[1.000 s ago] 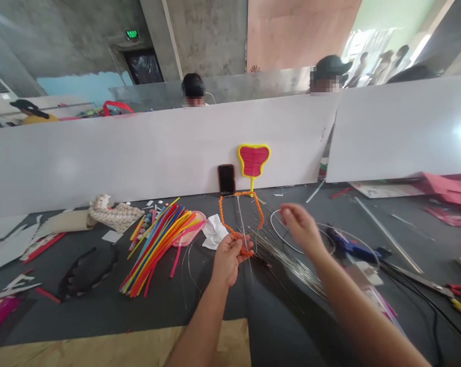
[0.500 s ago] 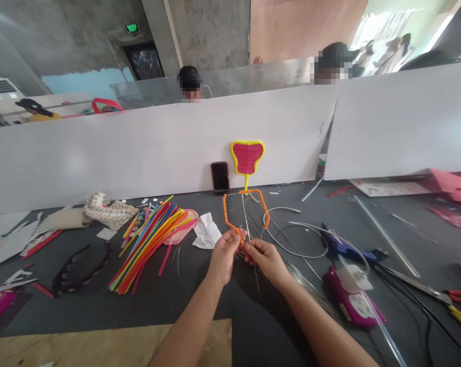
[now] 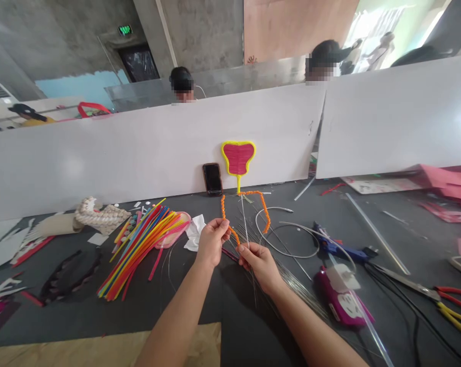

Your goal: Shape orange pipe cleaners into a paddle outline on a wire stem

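My left hand point(image 3: 212, 242) pinches the lower left part of an orange twisted pipe cleaner frame point(image 3: 266, 210), bent into an angular, open outline. Lower and to the right, my right hand point(image 3: 261, 264) is closed on the frame's lower end and on a thin straight wire point(image 3: 244, 216) that runs up through its middle. Both sets of fingertips hide parts of the strand. Behind the frame, a small yellow-rimmed magenta fan point(image 3: 238, 159) leans on the white board. Beneath my right hand lies a bundle of thin wires point(image 3: 295, 288).
Colourful pipe cleaners point(image 3: 133, 255) lie left, beside a white tissue point(image 3: 194, 233). A phone point(image 3: 213, 179) leans on the white board point(image 3: 157, 148). On the right are a coiled wire point(image 3: 258, 229), a blue glue gun point(image 3: 343, 247), a magenta power strip point(image 3: 343, 300) and scissors point(image 3: 409, 282). People sit beyond the board.
My left hand has slid up and left along the orange strand, away from my right hand, baring more of it between them. The view has shifted slightly right.
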A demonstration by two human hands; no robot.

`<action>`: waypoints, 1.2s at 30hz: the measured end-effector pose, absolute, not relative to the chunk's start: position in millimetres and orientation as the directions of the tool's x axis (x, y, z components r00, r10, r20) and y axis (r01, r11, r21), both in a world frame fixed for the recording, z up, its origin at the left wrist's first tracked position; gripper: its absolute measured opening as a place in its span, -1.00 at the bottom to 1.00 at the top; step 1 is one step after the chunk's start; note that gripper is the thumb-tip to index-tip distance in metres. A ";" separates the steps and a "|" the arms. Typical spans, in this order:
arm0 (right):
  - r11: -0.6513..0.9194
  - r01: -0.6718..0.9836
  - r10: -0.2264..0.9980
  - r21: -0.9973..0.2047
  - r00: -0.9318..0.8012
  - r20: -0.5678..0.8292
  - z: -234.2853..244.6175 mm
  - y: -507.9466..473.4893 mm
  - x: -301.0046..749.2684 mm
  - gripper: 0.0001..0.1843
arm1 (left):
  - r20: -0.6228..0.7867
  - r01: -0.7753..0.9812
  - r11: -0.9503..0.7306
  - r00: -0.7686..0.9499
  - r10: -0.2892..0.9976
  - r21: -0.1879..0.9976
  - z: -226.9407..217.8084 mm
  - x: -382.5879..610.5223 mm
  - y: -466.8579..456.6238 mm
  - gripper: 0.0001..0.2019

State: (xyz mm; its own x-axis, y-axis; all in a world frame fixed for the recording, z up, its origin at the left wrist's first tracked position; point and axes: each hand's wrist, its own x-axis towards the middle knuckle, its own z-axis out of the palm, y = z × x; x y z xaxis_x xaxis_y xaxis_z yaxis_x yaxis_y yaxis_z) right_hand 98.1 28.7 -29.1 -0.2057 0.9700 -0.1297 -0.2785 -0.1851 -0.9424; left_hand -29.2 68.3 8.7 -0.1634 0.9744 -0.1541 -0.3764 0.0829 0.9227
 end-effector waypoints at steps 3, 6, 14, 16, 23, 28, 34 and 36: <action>-0.161 -0.251 0.973 -0.954 -0.205 -0.110 -30.2 28.6 96.6 -0.64 | -0.176 -0.406 0.089 -0.182 0.967 0.910 7.2 -26.1 67.3 -0.72; -0.157 -0.239 0.970 -0.958 -0.218 -0.105 -31.7 29.3 95.7 -0.63 | -0.198 -0.427 0.101 -0.191 0.961 0.899 6.8 -25.7 66.7 -0.71; -0.128 -0.263 0.984 -0.956 -0.154 -0.089 -31.7 31.4 98.0 -0.61 | -0.226 -0.398 0.189 -0.047 0.973 0.898 11.3 -30.3 61.7 -0.70; -0.118 -0.258 0.983 -0.959 -0.165 -0.076 -31.8 31.1 97.9 -0.62 | -0.227 -0.379 0.199 -0.030 0.973 0.904 11.1 -30.2 60.2 -0.71; -0.114 -0.218 0.981 -0.969 -0.180 -0.075 -30.9 28.2 94.6 -0.64 | -0.161 -0.404 0.075 -0.184 0.970 0.912 -0.7 -21.3 60.4 -0.76; -0.118 -0.225 0.981 -0.967 -0.177 -0.078 -31.3 28.3 94.0 -0.64 | -0.132 -0.424 0.031 -0.212 0.968 0.905 -6.1 -16.6 60.4 -0.75; -0.133 -0.260 0.983 -0.956 -0.161 -0.093 -32.2 28.4 95.0 -0.65 | -0.158 -0.443 0.121 -0.049 0.986 0.888 -1.5 -19.7 55.2 -0.72; -0.128 -0.265 0.981 -0.956 -0.175 -0.083 -31.8 27.7 94.0 -0.66 | -0.156 -0.447 0.134 -0.012 0.988 0.884 -1.2 -19.5 53.3 -0.74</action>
